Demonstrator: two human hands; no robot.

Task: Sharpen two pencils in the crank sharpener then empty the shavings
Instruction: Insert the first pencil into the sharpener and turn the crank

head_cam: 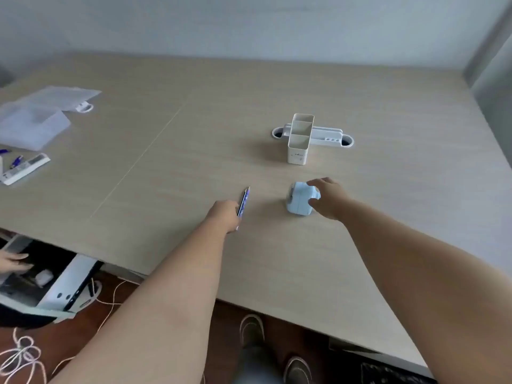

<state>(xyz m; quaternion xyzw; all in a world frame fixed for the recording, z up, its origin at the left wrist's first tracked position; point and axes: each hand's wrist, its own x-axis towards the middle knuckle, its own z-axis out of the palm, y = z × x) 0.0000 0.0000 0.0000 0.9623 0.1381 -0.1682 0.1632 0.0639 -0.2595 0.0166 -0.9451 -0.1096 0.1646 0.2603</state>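
A small light-blue crank sharpener [297, 200] stands on the pale wooden table [194, 134], a little right of centre. My right hand [328, 199] wraps its right side, thumb and fingers closed around the crank end. My left hand [225, 216] is shut on pencils [244, 200] with blue patterned barrels; they look like two held together. Their tips point away from me, about a hand's width left of the sharpener.
A white three-compartment pen holder [299, 138] stands behind the sharpener on a white cable tray [327, 135]. Clear plastic bags [36, 120] and a pen box [26, 169] lie at the far left. Another person's hand [12, 263] is below the table's left edge. Cords lie on the floor.
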